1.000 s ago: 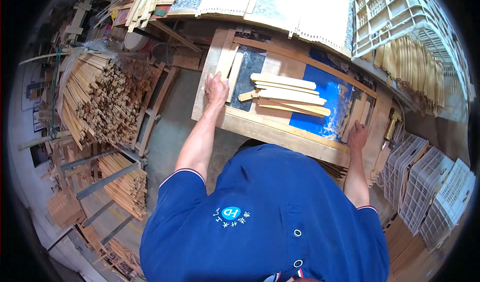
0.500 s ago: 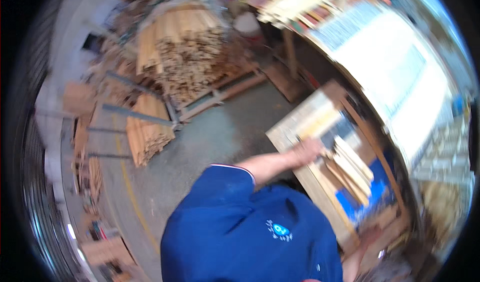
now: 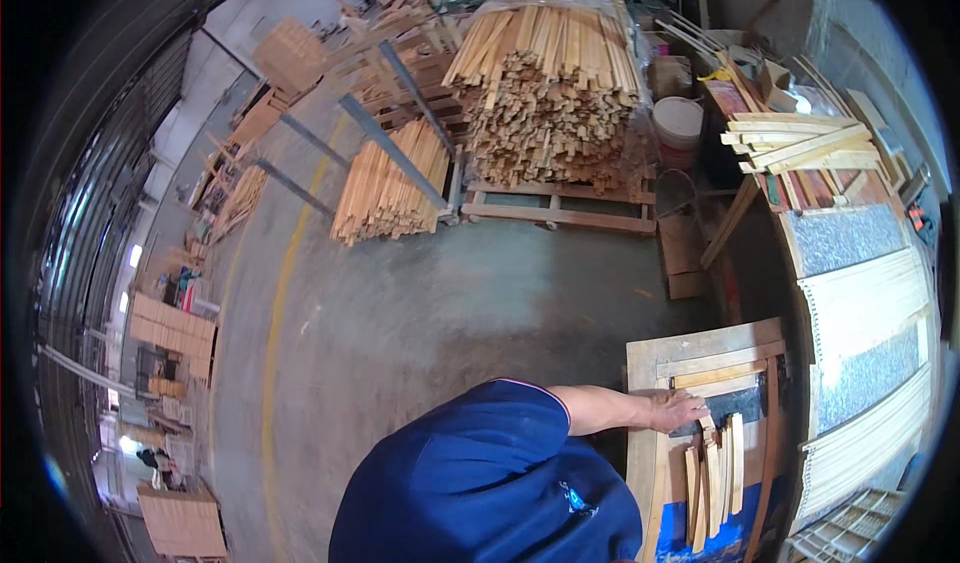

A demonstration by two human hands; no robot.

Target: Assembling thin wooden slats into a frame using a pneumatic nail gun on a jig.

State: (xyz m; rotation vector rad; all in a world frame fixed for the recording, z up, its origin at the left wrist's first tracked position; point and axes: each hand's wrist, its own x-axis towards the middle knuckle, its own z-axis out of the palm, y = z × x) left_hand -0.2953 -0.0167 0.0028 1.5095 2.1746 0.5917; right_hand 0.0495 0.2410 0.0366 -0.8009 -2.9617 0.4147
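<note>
My left hand (image 3: pixel 677 410) reaches across to the workbench (image 3: pixel 645 388) on the right, its fingers closed at the near end of a wooden strip (image 3: pixel 709 431). Just below the hand, several pale wooden strips (image 3: pixel 713 488) lie side by side, partly over a blue surface (image 3: pixel 672 535) set into the bench. A yellowish strip (image 3: pixel 712 375) lies crosswise above the hand, beside a dark grey plate (image 3: pixel 738 404). My right hand is out of view.
A big stack of wooden strips (image 3: pixel 555 113) stands on a low pallet, with a smaller bundle (image 3: pixel 392 178) on a rack with metal posts (image 3: pixel 395 153). At the right, a long table (image 3: pixel 865 303) carries rows of pale strips. A white bucket (image 3: pixel 678 121) stands behind.
The view has turned, so the workbench now sits lower right and the stacks have shifted right. My right hand, seen earlier at the bench's lower edge, has left the view. My left hand stays by the strips.
</note>
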